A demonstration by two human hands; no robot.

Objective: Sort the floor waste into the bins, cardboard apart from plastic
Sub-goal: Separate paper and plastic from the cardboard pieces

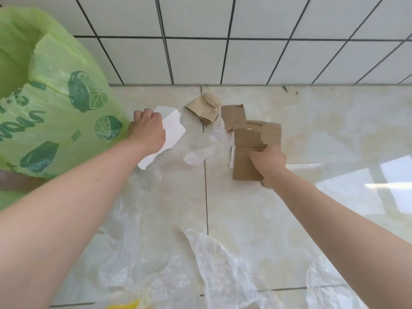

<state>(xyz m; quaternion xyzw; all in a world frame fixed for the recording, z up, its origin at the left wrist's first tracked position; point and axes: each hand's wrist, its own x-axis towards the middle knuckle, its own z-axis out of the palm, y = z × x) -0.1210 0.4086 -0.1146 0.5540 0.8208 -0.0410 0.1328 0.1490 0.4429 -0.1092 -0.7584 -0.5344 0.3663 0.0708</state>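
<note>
My left hand [148, 128] is closing its grip on a torn white card piece [171, 130], just beside the green lemon-print bin liner [55, 103], the landmark for all positions here. My right hand [267, 160] is clamping its grip on a brown corrugated cardboard sheet [246, 152], well apart from the liner toward the far side of the floor [312, 130]. More cardboard scraps [235, 117] and a folded brown paper piece [204, 108] are lying between that sheet and the liner, near the wall. A small clear plastic film [200, 156] is lying touching the gripped sheet's edge. A larger clear plastic sheet [214, 264] is spreading nearer me.

Risks, as I judge them: the thin film is likely clinging to the cardboard and could ride with it into the wrong bin. The stacked sheets could slip from a one-edge grip. Stepping on the slick sheet could cause a slide.
</note>
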